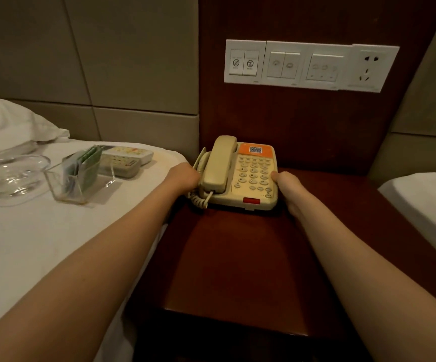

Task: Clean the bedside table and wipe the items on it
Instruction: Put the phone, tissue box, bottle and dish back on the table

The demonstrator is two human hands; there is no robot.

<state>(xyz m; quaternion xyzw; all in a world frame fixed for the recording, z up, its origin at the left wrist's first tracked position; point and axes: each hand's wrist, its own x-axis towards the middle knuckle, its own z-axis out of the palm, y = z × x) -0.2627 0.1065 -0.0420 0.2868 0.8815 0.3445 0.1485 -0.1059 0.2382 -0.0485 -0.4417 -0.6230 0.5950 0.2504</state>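
A cream corded telephone (248, 176) with an orange label and a red button sits at the back of the dark wooden bedside table (237, 257). Its handset rests in the cradle on the left, and the coiled cord hangs at its front left corner. My left hand (182, 176) grips the phone's left side. My right hand (290, 189) grips its right side, thumb on the keypad edge. Whether the phone is lifted off the table I cannot tell. No cloth is in view.
On the white bed (41, 244) to the left lie a clear glass ashtray (13, 176), a clear acrylic holder (78, 176) with green packets, and two remote controls (125, 160). A switch and socket panel (308, 65) is on the wooden wall. A second bed (426, 205) is at right.
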